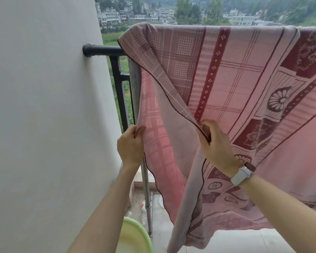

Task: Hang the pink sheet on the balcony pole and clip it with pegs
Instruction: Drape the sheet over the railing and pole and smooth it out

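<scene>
Your left hand (130, 146) pinches the pink sheet (226, 84) at its near left edge, and your right hand (216, 145), a white watch (242, 175) on its wrist, grips a fold of the dark scalloped hem. The sheet is draped over the top, hiding the pole there. A black railing (102, 50) meets the white wall (44, 106), and a green basin (135, 238) sits below.

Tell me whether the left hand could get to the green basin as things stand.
Probably not at once: the left hand is gripping the pink sheet's edge. Once it lets go, the green basin sits below that forearm, nothing between.
</scene>
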A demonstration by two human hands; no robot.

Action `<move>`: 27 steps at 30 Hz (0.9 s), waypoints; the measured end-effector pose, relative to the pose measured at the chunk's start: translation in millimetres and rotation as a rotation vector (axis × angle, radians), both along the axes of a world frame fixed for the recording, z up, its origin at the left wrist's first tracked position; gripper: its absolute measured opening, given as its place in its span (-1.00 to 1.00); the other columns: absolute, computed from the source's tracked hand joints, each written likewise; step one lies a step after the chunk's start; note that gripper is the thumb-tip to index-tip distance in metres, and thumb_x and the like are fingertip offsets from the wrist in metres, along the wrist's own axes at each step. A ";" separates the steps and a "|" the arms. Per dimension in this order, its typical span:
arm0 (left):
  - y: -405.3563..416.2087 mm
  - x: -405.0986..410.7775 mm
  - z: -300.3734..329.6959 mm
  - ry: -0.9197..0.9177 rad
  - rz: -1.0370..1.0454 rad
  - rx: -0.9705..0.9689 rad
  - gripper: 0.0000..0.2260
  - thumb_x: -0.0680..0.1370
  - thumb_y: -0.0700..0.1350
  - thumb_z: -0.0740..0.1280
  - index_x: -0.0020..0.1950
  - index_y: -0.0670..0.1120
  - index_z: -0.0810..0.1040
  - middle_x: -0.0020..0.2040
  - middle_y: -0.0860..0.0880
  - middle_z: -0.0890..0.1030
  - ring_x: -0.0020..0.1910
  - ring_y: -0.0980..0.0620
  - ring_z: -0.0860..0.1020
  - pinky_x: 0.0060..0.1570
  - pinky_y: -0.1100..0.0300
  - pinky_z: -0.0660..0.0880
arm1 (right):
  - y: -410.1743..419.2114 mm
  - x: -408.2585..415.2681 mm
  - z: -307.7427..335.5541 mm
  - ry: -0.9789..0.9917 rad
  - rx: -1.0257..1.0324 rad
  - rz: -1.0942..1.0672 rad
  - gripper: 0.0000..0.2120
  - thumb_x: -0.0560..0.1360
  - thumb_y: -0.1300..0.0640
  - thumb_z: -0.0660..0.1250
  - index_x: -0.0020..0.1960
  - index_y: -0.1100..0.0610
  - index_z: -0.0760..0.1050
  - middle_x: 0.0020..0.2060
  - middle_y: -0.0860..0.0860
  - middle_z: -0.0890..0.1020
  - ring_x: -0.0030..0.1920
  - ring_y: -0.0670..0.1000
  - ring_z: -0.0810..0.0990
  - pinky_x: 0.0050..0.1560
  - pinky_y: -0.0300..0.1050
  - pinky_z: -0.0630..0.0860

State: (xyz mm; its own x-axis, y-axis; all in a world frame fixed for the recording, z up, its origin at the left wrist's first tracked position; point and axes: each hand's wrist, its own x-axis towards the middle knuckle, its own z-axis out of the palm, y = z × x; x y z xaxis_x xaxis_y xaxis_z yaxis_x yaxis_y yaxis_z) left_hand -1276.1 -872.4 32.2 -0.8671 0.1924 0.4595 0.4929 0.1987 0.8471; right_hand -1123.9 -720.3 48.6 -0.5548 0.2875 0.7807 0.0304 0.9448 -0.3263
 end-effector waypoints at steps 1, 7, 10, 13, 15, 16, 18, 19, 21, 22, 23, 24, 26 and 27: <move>-6.2 -2.4 -1.9 0.009 0.008 -0.026 -0.67 0.51 -0.07 0.32 -0.42 -0.06 0.35 -0.55 0.11 0.29 -0.53 0.09 0.24 -0.52 0.36 0.19 | -5.6 -1.7 -2.2 -0.009 -0.017 0.029 -0.80 0.45 0.28 0.29 0.05 0.24 0.36 -0.24 0.09 0.50 -0.40 -0.20 0.36 -0.44 -0.44 0.26; -14.4 -6.4 -11.5 -0.079 0.023 -0.148 -0.64 0.51 -0.02 0.32 -0.45 0.00 0.29 -0.54 0.07 0.28 -0.48 0.04 0.27 -0.47 0.16 0.19 | -36.9 -22.3 6.1 0.088 -0.038 0.147 -0.78 0.46 0.31 0.26 0.06 0.13 0.34 -0.15 -0.04 0.39 -0.29 -0.24 0.27 -0.29 -0.52 0.30; -17.7 -10.2 -17.7 -0.138 -0.001 -0.184 -0.73 0.50 0.00 0.32 -0.36 -0.07 0.43 -0.47 -0.01 0.40 -0.37 -0.10 0.37 -0.37 0.10 0.27 | -46.8 -26.8 7.6 0.070 0.026 0.198 -0.80 0.47 0.29 0.27 0.09 0.19 0.40 -0.13 0.00 0.46 -0.27 -0.21 0.35 -0.26 -0.50 0.39; -23.5 -9.0 -23.4 -0.213 -0.043 -0.195 -0.79 0.49 -0.03 0.34 -0.24 -0.16 0.54 -0.33 -0.16 0.56 -0.28 -0.15 0.46 -0.27 0.05 0.38 | -50.3 -27.5 1.3 -0.037 0.121 0.177 -0.78 0.46 0.30 0.30 0.10 0.29 0.48 -0.11 0.17 0.57 -0.26 0.02 0.54 -0.34 -0.16 0.54; -31.8 -9.6 -20.8 -0.285 -0.152 -0.154 -0.84 0.48 -0.11 0.36 -0.21 -0.18 0.57 -0.27 -0.18 0.59 -0.25 -0.09 0.47 -0.21 0.08 0.41 | -51.8 -24.8 -3.9 -0.131 0.196 0.202 -0.74 0.47 0.24 0.29 0.14 0.29 0.47 -0.05 0.19 0.57 -0.16 0.07 0.57 -0.22 -0.12 0.57; -37.3 -11.1 -15.6 -0.318 -0.226 -0.127 -0.88 0.48 -0.13 0.36 -0.20 -0.17 0.58 -0.25 -0.14 0.60 -0.23 -0.05 0.48 -0.20 0.13 0.43 | -52.1 -23.1 -4.9 -0.173 0.230 0.225 -0.71 0.48 0.19 0.27 0.17 0.27 0.47 -0.02 0.19 0.57 -0.09 0.09 0.57 -0.14 -0.12 0.57; -47.6 -15.5 2.0 -0.361 -0.369 -0.071 -0.96 0.48 -0.11 0.36 -0.14 -0.06 0.57 -0.20 0.00 0.62 -0.20 0.08 0.54 -0.25 0.39 0.45 | -50.6 -21.4 1.1 -0.221 0.256 0.260 -0.69 0.49 0.17 0.24 0.21 0.23 0.46 0.03 0.17 0.56 0.00 0.12 0.56 -0.03 -0.06 0.56; -50.7 -17.9 13.7 -0.366 -0.423 -0.047 -0.96 0.48 -0.08 0.35 -0.09 0.00 0.55 -0.15 0.04 0.62 -0.16 0.13 0.55 -0.23 0.42 0.44 | -49.2 -23.1 8.6 -0.219 0.255 0.263 -0.70 0.48 0.21 0.24 0.21 0.22 0.47 0.04 0.16 0.56 0.01 0.11 0.55 -0.02 -0.03 0.56; -50.7 -20.8 40.8 -0.352 -0.473 0.024 -0.95 0.53 -0.06 0.28 -0.03 0.05 0.50 -0.12 0.06 0.61 -0.12 0.12 0.57 -0.12 0.30 0.44 | -45.3 -30.0 29.8 -0.174 0.260 0.244 -0.71 0.45 0.31 0.25 0.17 0.24 0.49 0.03 0.16 0.57 0.00 0.12 0.55 -0.04 0.02 0.56; -48.8 -20.0 56.0 -0.337 -0.484 0.084 -0.92 0.56 -0.07 0.22 -0.04 0.04 0.51 -0.14 0.06 0.61 -0.13 0.10 0.56 -0.07 0.23 0.43 | -43.6 -34.2 42.3 -0.139 0.272 0.231 -0.72 0.44 0.35 0.24 0.14 0.25 0.51 0.02 0.17 0.57 -0.01 0.13 0.56 -0.04 0.04 0.56; -45.3 -18.1 71.4 -0.319 -0.493 0.158 -0.84 0.58 -0.06 0.16 -0.08 0.03 0.53 -0.17 0.07 0.61 -0.15 0.10 0.56 -0.06 0.19 0.42 | -41.9 -38.4 55.5 -0.102 0.293 0.215 -0.72 0.43 0.37 0.24 0.12 0.26 0.52 0.01 0.18 0.58 -0.01 0.14 0.56 -0.03 0.05 0.55; -41.5 -16.2 86.1 -0.312 -0.503 0.235 -0.75 0.60 -0.03 0.10 -0.12 0.03 0.56 -0.19 0.08 0.62 -0.16 0.10 0.57 -0.07 0.18 0.44 | -40.1 -42.1 68.6 -0.066 0.318 0.193 -0.73 0.43 0.39 0.24 0.11 0.28 0.53 0.00 0.19 0.58 -0.01 0.15 0.56 -0.02 0.07 0.54; -35.2 -12.5 111.1 -0.275 -0.491 0.355 -0.66 0.60 0.04 0.07 -0.16 0.03 0.61 -0.20 0.07 0.65 -0.17 0.09 0.60 -0.17 0.26 0.49 | -35.6 -48.0 92.0 0.005 0.373 0.145 -0.75 0.43 0.39 0.25 0.09 0.29 0.53 -0.02 0.20 0.58 0.00 0.18 0.55 -0.01 0.10 0.53; -32.7 -12.0 120.4 -0.227 -0.451 0.382 -0.69 0.59 0.05 0.11 -0.16 0.03 0.62 -0.19 0.04 0.65 -0.17 0.07 0.60 -0.19 0.26 0.51 | -32.7 -49.9 102.3 0.045 0.402 0.123 -0.76 0.43 0.39 0.26 0.09 0.29 0.53 -0.03 0.19 0.59 0.00 0.18 0.54 0.00 0.11 0.52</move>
